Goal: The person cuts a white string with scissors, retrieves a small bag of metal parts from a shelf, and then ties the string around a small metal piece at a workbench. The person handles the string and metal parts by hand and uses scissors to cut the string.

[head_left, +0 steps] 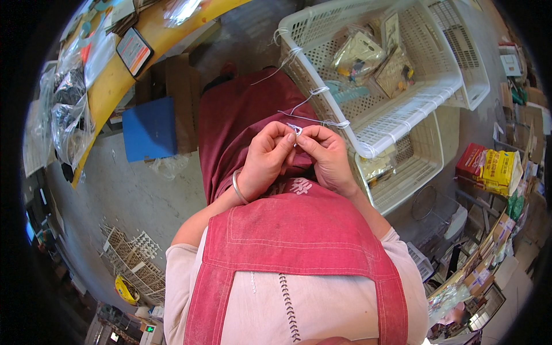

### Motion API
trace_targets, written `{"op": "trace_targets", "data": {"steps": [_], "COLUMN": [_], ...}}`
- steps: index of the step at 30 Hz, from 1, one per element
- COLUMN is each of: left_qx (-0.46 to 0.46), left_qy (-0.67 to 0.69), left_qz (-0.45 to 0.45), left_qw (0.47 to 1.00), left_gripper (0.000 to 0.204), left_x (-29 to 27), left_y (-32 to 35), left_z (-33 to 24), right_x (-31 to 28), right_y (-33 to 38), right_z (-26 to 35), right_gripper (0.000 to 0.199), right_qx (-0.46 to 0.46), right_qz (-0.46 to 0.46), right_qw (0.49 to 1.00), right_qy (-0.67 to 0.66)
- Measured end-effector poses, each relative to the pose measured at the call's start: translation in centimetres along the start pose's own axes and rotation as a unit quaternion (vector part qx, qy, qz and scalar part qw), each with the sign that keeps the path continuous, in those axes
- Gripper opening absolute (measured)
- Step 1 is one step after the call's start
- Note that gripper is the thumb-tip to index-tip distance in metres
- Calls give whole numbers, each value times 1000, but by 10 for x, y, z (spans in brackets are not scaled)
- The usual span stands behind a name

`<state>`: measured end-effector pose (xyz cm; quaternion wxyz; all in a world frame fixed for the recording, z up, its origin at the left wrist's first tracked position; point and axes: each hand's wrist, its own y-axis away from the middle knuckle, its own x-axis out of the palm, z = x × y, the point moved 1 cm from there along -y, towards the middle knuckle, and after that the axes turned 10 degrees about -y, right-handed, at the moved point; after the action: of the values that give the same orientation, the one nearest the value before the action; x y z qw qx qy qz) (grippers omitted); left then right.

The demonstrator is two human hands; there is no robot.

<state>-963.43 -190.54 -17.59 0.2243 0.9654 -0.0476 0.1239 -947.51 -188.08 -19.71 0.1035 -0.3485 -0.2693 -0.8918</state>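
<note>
Above my red apron's lap, both hands meet fingertip to fingertip at a small loop of white string (pixel 295 129). My left hand (pixel 265 152), with a bangle at its wrist, pinches the string between thumb and forefinger. Closed on the same string from the other side is my right hand (pixel 329 160). Just beyond them, more thin white strings (pixel 302 104) hang from the rim of a white plastic basket (pixel 330 86), where several are tied around the edge. The finer detail of the loop is too small to make out.
The basket holds clear bags of small goods (pixel 359 54); a second white basket (pixel 402 192) sits beneath it. A yellow table (pixel 106 92) at left carries a phone (pixel 134 52) and plastic bags. A blue box (pixel 149 129) and a yellow-red package (pixel 497 171) stand farther out.
</note>
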Motion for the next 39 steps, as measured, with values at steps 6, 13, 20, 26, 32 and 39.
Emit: {"op": "trace_targets", "data": {"steps": [6, 13, 20, 26, 32, 39], "left_qx": [-5, 41, 17, 4, -16, -40], "left_qy": [-7, -105, -68, -43, -35, -16], "left_qz": [-12, -37, -14, -2, -11, -48], "left_qw": [1000, 993, 997, 999, 999, 998], "left_gripper": [13, 10, 12, 11, 11, 12], "left_x": [-1, 3, 1, 5, 5, -3], "left_y": [2, 3, -2, -3, -5, -1], "left_z": [-3, -4, 0, -3, -3, -17], "right_x": [11, -2, -2, -57, -121, -167], "right_y": [2, 1, 5, 33, 74, 81], "right_z": [6, -4, 37, 111, 188, 256], "right_gripper": [9, 7, 10, 15, 18, 11], "right_qx": [32, -16, -20, -98, -363, -550], "right_qz": [7, -2, 3, -37, -257, -343], "right_qw": [999, 998, 979, 961, 881, 762], "right_qy": [-40, 63, -201, -254, -162, -6]}}
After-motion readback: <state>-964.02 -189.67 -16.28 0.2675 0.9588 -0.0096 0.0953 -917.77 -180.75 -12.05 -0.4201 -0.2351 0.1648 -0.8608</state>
